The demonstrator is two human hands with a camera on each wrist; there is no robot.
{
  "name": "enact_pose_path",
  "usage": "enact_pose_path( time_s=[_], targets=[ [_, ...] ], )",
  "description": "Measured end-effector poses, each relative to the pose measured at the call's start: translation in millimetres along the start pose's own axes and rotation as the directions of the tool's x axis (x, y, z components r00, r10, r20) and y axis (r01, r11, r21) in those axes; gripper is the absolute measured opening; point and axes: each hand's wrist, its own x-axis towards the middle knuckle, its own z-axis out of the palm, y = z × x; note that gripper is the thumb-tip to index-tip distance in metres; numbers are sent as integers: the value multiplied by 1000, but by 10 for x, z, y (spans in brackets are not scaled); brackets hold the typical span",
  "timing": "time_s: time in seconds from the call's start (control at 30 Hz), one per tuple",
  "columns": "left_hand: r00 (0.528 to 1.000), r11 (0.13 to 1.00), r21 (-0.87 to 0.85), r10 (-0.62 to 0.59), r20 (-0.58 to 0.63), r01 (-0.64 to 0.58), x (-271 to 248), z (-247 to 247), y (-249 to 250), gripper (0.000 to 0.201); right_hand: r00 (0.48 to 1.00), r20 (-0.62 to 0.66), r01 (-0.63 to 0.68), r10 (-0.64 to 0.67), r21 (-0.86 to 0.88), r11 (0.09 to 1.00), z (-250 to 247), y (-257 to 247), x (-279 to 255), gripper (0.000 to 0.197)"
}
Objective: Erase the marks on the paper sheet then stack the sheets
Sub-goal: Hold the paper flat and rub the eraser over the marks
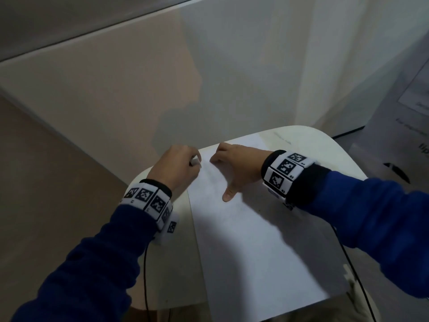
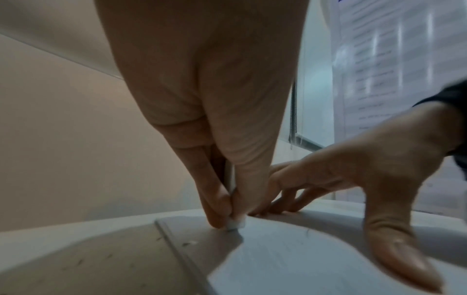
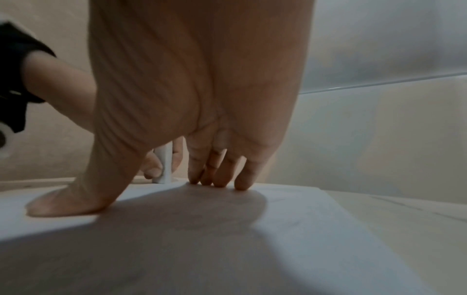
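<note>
From the head view, a paper sheet (image 1: 250,240) lay on the white desk (image 1: 171,256); the left hand (image 1: 178,168) pinched a white eraser (image 1: 195,160) at the sheet's far left corner.

From the left wrist, the eraser's tip (image 2: 233,224) touched the paper.

From the right wrist, the right hand (image 3: 192,95) pressed the sheet with spread, nearly straight fingertips (image 3: 242,181) and thumb, holding nothing.
</note>
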Motion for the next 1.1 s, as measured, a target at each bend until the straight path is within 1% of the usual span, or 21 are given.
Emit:
enact_pose_path(
  time_s=[0.1,0.17,0.23,0.3,0.43,0.5,0.6,0.7,0.77,0.9,0.93,1.03,1.1],
  targets=[
    [998,999,9,43,45,-43,-51,41,95,10,1000,-23,0,-2,-75,997,39,23,-30,103],
    [999,1000,-10,26,21,-26,-26,57,86,11,999,-32,-10,6,-124,992,54,33,-44,100],
    [1000,1000,-27,-1,-11,1,15,51,51,13,1000,-25,-12,8,-136,991,52,32,-54,96],
    [1000,1000,-5,1,-12,-1,33,34,57,14,1000,-13,-8,6,-143,990,36,27,-66,94],
    [996,995,64,70,58,-73,-18,43,139,14,1000,7,-10,11,-137,990,22,41,-95,94],
    [997,998,37,53,51,-55,-12,37,116,13,1000,9,-14,15,-118,993,29,50,-99,94],
    [1000,1000,-10,13,-6,-14,20,29,59,11,1000,-2,-17,16,-111,994,43,51,-96,94],
    [998,999,21,47,46,-48,-11,56,107,9,1000,0,-20,20,-112,994,52,61,-96,94],
    [995,998,26,61,73,-63,-25,69,125,11,1000,-5,-25,24,-100,995,60,62,-102,94],
    [1000,1000,-5,15,-3,-15,35,48,60,15,999,-10,-33,32,-89,995,67,39,-99,96],
    [1000,1000,-2,17,-4,-17,38,50,61,14,999,-10,-33,32,-85,996,66,38,-100,97],
    [996,997,27,69,62,-71,4,68,116,12,999,-19,-38,37,-65,997,83,52,-109,98],
    [995,997,27,70,72,-72,7,73,107,12,999,-22,-42,41,-60,997,89,50,-113,97]
  ],
)
